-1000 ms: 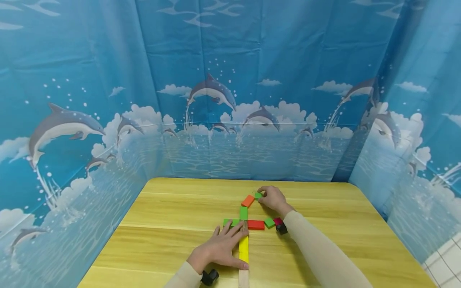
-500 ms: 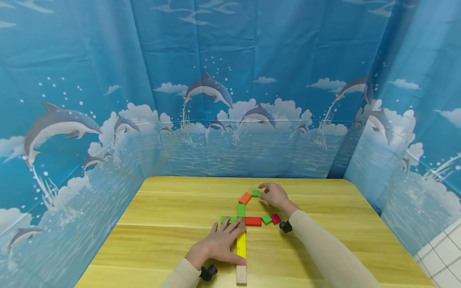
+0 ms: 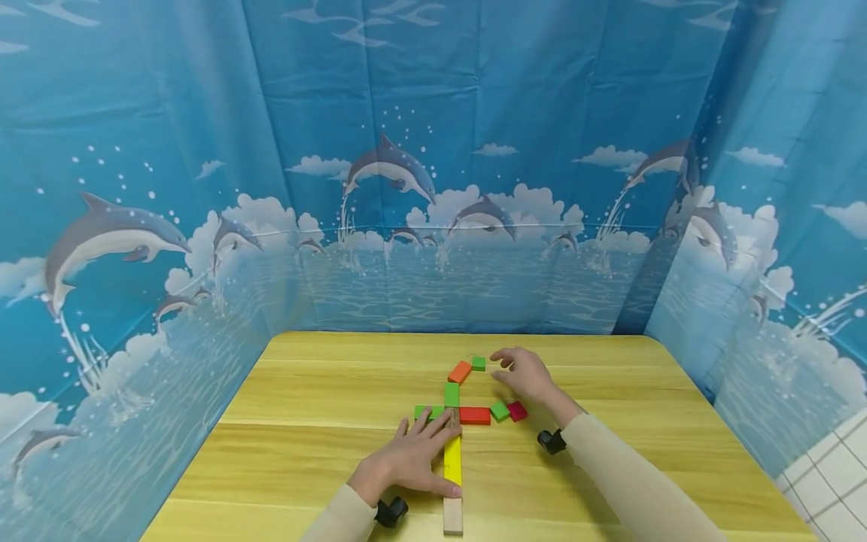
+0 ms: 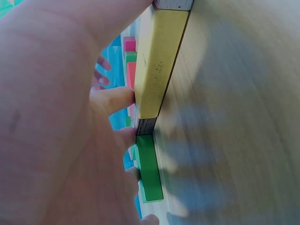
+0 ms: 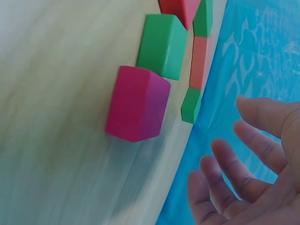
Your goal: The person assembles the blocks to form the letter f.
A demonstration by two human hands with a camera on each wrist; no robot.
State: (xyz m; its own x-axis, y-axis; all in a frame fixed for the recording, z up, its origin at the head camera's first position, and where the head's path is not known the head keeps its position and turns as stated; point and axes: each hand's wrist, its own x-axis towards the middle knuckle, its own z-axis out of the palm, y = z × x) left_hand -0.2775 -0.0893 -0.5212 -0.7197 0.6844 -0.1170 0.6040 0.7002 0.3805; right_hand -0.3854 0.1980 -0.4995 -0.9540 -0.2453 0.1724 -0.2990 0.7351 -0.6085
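Observation:
My left hand (image 3: 406,461) lies spread over a row of toy blocks. Its thumb touches near where the yellow block (image 3: 453,461) meets a plain wooden block (image 3: 453,517); its fingertips rest around a dark brown block (image 3: 451,416) and a long green block (image 4: 149,168). Just right of a small green block (image 3: 479,363) at the far end, my right hand (image 3: 528,376) hovers with parted, loosely bent fingers and holds nothing. That green block adjoins an orange block (image 3: 460,372), followed by another green block (image 3: 451,394).
A red block (image 3: 476,415) extends right from the row, then come a small green block (image 3: 500,411) and a magenta block (image 5: 136,103), both turned at angles. Blue dolphin-print curtains (image 3: 406,286) surround the wooden table (image 3: 305,391). Black wrist cameras sit below both wrists.
My right hand has let go of the small far green block and drawn back to the right. The left hand stays on the row, and the head view has shifted slightly.

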